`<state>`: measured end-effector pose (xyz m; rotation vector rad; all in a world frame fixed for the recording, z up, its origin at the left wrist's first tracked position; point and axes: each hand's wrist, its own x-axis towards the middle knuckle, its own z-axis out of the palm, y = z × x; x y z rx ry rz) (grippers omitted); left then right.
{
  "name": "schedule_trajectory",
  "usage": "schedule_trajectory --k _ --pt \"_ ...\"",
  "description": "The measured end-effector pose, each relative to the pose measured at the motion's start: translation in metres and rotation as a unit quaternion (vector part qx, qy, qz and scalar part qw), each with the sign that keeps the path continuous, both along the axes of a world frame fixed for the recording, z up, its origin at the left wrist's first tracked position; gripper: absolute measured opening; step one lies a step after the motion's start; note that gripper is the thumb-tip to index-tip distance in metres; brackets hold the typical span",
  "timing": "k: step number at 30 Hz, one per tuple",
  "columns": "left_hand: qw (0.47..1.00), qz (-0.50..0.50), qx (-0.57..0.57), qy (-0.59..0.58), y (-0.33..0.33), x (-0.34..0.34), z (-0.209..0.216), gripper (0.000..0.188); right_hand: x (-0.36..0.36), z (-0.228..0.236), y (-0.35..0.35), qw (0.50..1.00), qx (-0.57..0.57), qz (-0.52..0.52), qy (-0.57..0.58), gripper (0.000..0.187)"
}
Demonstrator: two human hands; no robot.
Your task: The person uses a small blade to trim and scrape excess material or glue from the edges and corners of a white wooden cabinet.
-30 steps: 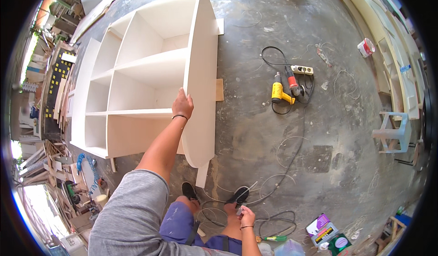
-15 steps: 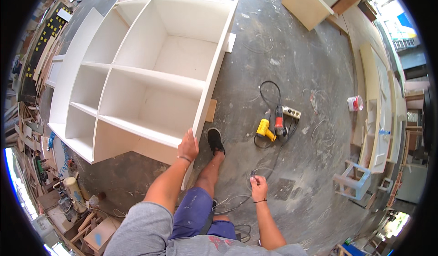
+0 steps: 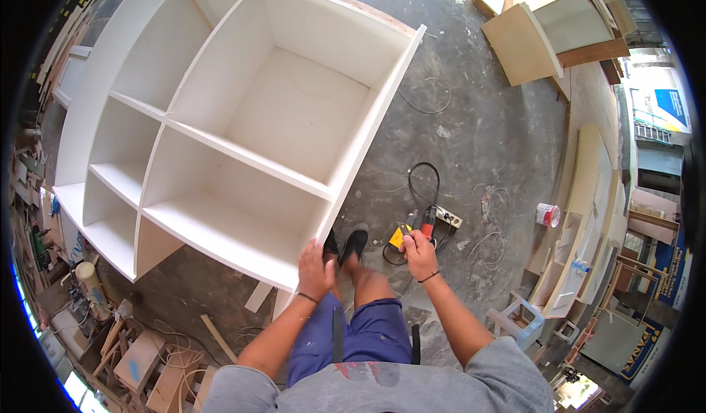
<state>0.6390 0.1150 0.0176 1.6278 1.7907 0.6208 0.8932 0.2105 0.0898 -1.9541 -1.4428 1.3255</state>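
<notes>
Beneath everything we have the grey floor (image 3: 485, 144), and on it to the left the white cabinet (image 3: 246, 154), lying with its compartments facing up. That way, we judge, its edges and insides can be reached from above. A pale strip (image 3: 258, 296) shows below the near side; it may be there to keep the cabinet off the floor, though we cannot see whether it bears any weight.

To our right stands the blue-grey stool (image 3: 518, 319), well apart from the cabinet. Ahead, the red grinder (image 3: 429, 225) and the yellow heat gun (image 3: 398, 238) lie close together beside the white power strip (image 3: 447, 218), probably so that their cords can reach it.

Our left hand (image 3: 316, 272) rests on the cabinet's near right corner, its fingers nearly straight and close together. They touch the edge but do not visibly wrap it, seemingly to feel or steady it. Our right hand (image 3: 421, 256) is raised clear of the cabinet, its fingers curled and closed on a small grey piece (image 3: 402, 230), pinched with one end sticking out, perhaps so that end can be used. What it is, we cannot tell.
</notes>
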Motion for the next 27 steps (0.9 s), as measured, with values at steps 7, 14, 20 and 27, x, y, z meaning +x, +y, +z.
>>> schedule_trajectory --k 7,14,20,27 --pt "0.996 0.056 0.048 -0.052 0.145 0.057 0.01 0.057 0.032 -0.004 0.1 0.998 -0.042 -0.039 0.001 0.02" --pt "0.984 0.116 0.022 -0.133 0.298 0.093 -0.021 0.04 0.074 -0.042 0.164 0.992 -0.128 -0.014 -0.015 0.02" --pt "0.983 0.146 0.015 -0.107 0.461 0.145 -0.021 0.036 0.108 -0.061 0.218 0.961 -0.21 -0.153 0.099 0.017" --pt "0.985 0.154 0.001 -0.074 0.608 0.188 -0.016 0.034 0.156 -0.061 0.251 0.956 -0.218 -0.179 0.087 0.017"
